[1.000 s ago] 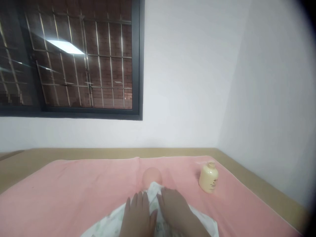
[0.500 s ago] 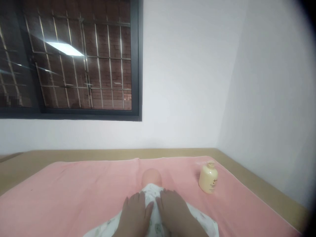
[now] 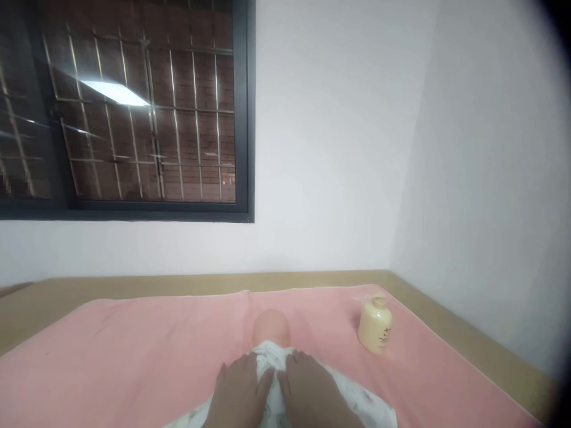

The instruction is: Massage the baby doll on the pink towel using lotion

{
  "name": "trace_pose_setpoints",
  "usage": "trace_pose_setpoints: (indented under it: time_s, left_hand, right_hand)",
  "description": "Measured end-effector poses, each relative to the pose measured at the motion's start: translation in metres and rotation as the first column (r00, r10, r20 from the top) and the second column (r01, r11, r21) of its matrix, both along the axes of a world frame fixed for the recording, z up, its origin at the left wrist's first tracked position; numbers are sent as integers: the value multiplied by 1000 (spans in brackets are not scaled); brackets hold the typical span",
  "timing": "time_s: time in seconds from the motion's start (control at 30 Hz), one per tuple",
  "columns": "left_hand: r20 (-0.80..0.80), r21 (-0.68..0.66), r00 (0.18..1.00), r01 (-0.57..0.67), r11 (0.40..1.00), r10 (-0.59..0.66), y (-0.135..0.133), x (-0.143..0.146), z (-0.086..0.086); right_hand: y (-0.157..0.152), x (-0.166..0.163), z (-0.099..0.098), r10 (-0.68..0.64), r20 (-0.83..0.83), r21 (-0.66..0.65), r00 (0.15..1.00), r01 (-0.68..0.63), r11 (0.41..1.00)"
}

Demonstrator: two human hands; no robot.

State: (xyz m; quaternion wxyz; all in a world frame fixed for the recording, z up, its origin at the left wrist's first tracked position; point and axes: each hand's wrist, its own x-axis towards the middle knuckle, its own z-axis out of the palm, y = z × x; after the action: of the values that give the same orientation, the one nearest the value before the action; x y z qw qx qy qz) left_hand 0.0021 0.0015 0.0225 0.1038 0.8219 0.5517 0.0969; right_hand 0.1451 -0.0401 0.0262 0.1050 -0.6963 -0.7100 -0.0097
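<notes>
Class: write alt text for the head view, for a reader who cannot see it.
A left hand and right hand lie flat on a doll in white printed clothing, on a pink towel. A cream bottle stands at right, a barred window behind.

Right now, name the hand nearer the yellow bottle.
Right. The right hand rests on the white cloth left of the yellow bottle; the left hand lies farther left.

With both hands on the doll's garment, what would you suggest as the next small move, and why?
Probably smooth the garment outward from the neckline. The left hand and right hand lie flat, side by side, fingertips just under the doll's head, and the cloth looks bunched in folds between them. The bottle stands apart on the towel, untouched.
</notes>
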Motion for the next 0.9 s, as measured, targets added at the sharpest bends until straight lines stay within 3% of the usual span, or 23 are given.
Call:
trace_pose_setpoints:
  time_s: [0.1, 0.2, 0.27, 0.43, 0.5, 0.63, 0.7, 0.9]
  left_hand:
    - [-102, 141, 995, 27, 990, -12, -7, 3, -20]
    - [-133, 209, 990, 66, 976, -39, -11, 3, -33]
    - [-123, 183, 991, 73, 980, -50, -8, 2, -30]
    - [-11, -27, 1000, 5, 1000, -5, 5, -1, -8]
    - [7, -14, 1000, -11, 1000, 11, 7, -1, -9]
    - [-53, 172, 999, 19, 985, -10, -1, 2, -25]
    - [-87, 205, 996, 30, 978, -13, -6, 3, -30]
    - [-22, 33, 1000, -2, 999, 3, -1, 1, -10]
  right_hand:
    - [14, 10, -9, -37, -41, 33, 998, 39, 999]
    - [20, 19, -9, -68, -104, -32, 992, 65, 997]
    - [17, 19, -4, -57, -85, -57, 995, 53, 997]
    - [1, 2, 6, 16, 7, -76, 1000, -15, 997]
    - [2, 0, 4, 32, 21, -65, 999, -30, 997]
    - [16, 10, -4, -41, 19, -76, 999, 42, 996]
    - [21, 16, -6, -67, 18, -103, 998, 68, 992]
    - [9, 7, 4, -6, 60, -115, 998, 13, 993]
